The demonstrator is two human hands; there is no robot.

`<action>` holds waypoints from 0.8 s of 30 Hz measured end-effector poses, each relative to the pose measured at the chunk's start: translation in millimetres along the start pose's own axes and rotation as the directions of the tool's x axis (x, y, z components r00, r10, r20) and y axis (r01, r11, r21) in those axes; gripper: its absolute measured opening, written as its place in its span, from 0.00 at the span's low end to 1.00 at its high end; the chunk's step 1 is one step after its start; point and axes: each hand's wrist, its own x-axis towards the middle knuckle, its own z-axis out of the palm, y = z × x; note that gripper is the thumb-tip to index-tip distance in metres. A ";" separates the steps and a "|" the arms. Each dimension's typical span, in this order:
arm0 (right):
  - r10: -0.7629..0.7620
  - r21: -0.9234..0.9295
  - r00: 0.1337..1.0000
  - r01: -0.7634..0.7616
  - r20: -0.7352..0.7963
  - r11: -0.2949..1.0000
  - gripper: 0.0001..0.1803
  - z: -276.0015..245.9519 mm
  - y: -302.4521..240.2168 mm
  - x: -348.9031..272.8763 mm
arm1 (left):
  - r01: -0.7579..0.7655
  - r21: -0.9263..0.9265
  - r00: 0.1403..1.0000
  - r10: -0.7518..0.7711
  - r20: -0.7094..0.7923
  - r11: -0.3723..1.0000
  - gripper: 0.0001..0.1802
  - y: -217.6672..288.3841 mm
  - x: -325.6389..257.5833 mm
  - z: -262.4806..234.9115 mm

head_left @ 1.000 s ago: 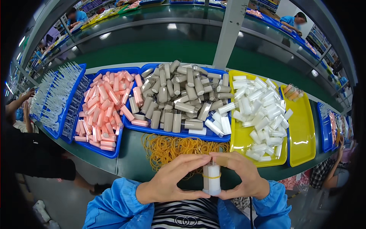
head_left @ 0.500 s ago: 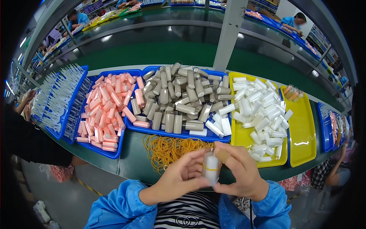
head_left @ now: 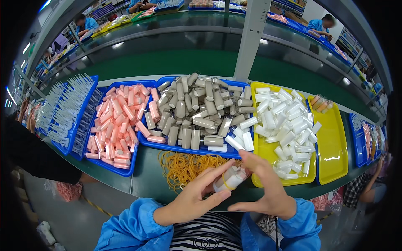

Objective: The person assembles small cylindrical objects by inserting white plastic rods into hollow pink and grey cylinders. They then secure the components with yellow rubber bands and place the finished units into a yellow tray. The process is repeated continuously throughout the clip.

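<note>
A bundle of white capped tubes [head_left: 231, 178] with a yellow rubber band round it leans to the right in front of me. My left hand [head_left: 194, 193] is closed on it, thumb below and fingers above. My right hand [head_left: 270, 190] is open just right of it, thumb and fingers spread; its fingertips are close to the bundle's upper end, and I cannot tell if they touch. Behind my left hand lies a heap of yellow-brown rubber bands [head_left: 178, 165] on the dark green table. The bundle's far side is hidden by my fingers.
Blue trays hold pink tubes [head_left: 113, 121], grey tubes [head_left: 194, 138] and clear thin pieces [head_left: 63, 113]. White tubes [head_left: 289, 125] fill a yellow tray [head_left: 261, 167]. Another yellow tray [head_left: 333, 163] has a few tubes at its far end. A metal post [head_left: 250, 42] rises behind. Other people sit around.
The bundle has gone from nearly upright to tilted right. My right hand has let go of it and spread its fingers, while my left hand keeps hold.
</note>
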 end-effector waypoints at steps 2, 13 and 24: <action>0.135 0.162 0.989 -0.144 0.062 0.976 0.40 -10.5 -2.8 -2.0 | -0.155 0.337 0.988 0.136 0.080 0.929 0.35 7.9 0.7 -5.2; 0.199 0.315 0.980 -0.181 -0.026 0.932 0.27 -14.2 4.4 -9.8 | -0.236 0.249 0.966 0.254 -0.042 0.939 0.32 -7.7 -9.4 -3.4; 0.137 0.175 0.990 -0.130 -0.033 0.976 0.29 -12.8 4.0 -12.1 | -0.022 -0.192 1.000 0.024 0.010 0.981 0.31 -15.9 -11.9 -4.3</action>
